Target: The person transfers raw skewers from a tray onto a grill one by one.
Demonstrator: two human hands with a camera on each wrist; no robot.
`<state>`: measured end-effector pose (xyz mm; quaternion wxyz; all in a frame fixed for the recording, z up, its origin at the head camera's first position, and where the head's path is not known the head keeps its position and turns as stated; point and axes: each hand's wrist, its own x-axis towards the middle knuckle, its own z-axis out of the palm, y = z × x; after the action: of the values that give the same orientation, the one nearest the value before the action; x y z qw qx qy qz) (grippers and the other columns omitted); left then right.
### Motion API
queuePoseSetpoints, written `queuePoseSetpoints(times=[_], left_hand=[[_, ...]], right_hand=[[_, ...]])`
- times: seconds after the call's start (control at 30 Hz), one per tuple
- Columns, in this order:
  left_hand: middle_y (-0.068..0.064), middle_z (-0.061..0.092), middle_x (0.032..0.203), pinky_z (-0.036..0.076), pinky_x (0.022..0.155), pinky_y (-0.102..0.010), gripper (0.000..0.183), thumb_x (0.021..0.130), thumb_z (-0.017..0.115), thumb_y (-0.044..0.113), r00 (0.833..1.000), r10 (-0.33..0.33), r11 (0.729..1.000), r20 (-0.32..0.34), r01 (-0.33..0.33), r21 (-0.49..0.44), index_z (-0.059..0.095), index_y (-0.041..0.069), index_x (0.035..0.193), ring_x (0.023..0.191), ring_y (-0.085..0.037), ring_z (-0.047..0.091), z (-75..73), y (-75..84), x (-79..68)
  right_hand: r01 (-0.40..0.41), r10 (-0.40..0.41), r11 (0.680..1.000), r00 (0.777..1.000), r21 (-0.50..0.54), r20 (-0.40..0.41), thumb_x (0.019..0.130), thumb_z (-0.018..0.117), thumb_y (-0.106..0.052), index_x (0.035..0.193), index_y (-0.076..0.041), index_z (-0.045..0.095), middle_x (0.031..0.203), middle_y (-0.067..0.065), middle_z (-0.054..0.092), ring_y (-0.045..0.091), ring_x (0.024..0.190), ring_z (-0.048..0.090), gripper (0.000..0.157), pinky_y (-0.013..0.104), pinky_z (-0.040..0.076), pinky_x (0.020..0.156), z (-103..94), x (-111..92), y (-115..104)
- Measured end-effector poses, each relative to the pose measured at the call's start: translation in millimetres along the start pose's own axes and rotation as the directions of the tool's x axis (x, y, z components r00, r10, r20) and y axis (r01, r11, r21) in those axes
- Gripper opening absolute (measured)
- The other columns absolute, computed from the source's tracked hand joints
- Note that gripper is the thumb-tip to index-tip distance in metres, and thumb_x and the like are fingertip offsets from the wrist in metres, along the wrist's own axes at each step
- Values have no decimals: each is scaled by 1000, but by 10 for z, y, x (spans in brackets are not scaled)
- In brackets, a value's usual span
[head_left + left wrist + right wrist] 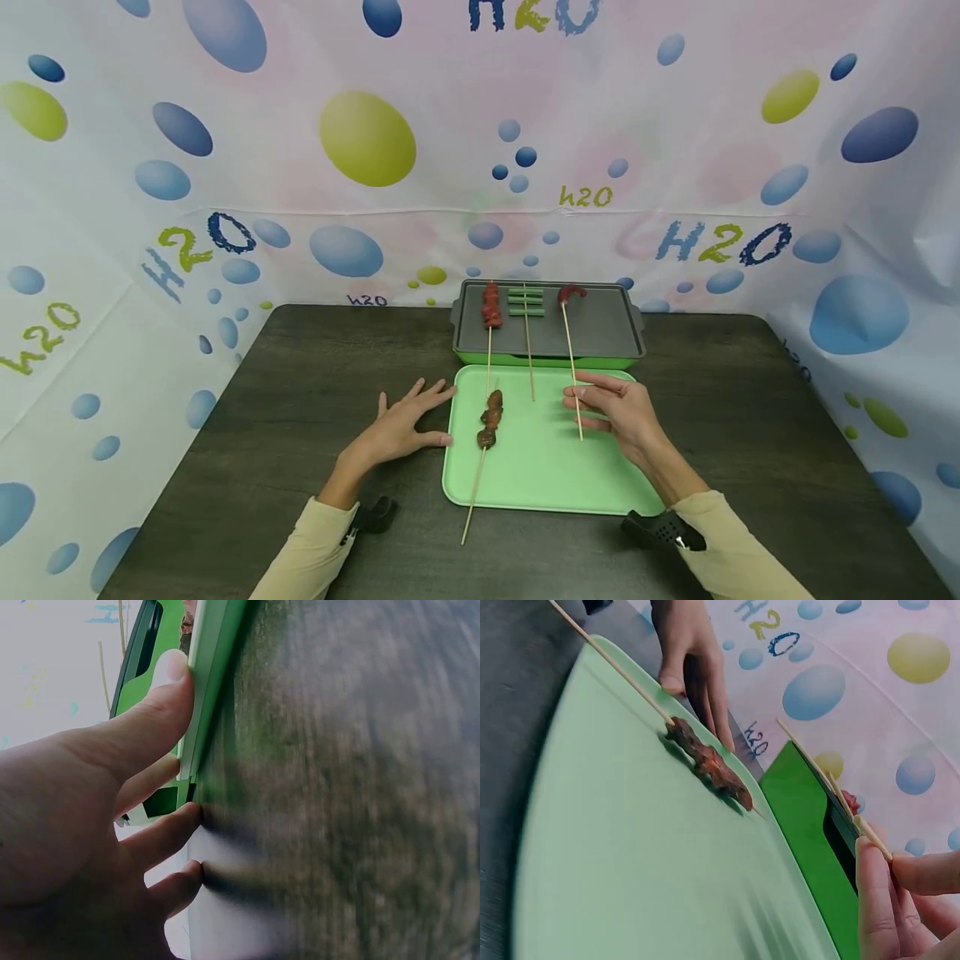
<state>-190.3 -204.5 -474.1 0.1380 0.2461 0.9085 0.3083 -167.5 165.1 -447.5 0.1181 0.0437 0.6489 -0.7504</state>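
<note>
My right hand (621,410) pinches the bare stick of a skewer with a red curled piece (572,292) at its tip, over the tray's right half. In the right wrist view, thumb and fingertips (871,859) meet on the stick. That curled tip lies over the grill (603,329). Fingers spread, my left hand (401,427) is at the left edge of the light green tray (555,475), thumb (172,679) against its rim. A browned meat skewer (491,417) lies on the tray, its stick reaching past the front edge.
On the dark grill plate lie a red meat skewer (492,307) and a skewer of green pieces (527,302), their sticks pointing toward me over the tray. The grill stands behind the tray on a dark wooden table (322,358). A printed sheet (450,150) hangs behind.
</note>
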Motion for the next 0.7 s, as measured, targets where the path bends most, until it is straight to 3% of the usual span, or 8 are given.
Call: queuePoseSetpoints(times=[0.47,0.7], left_hand=[[-13,26,167,-10,106,-83,82,92,77,36,1000,-9,1000,-2,9,6,38,17,161,156,-42,9,-6,-9,-1],[-13,25,168,-10,106,-83,83,92,76,38,1000,-12,1000,5,12,12,37,19,162,156,-41,8,3,-12,19]], right_hand=[[-49,49,998,999,27,-7,102,65,-8,151,5,46,105,4,78,13,94,76,53,34,60,84,-8,207,-34],[-65,61,996,996,61,67,108,58,-21,156,5,37,126,10,71,19,110,72,58,40,57,95,-58,70,73]])
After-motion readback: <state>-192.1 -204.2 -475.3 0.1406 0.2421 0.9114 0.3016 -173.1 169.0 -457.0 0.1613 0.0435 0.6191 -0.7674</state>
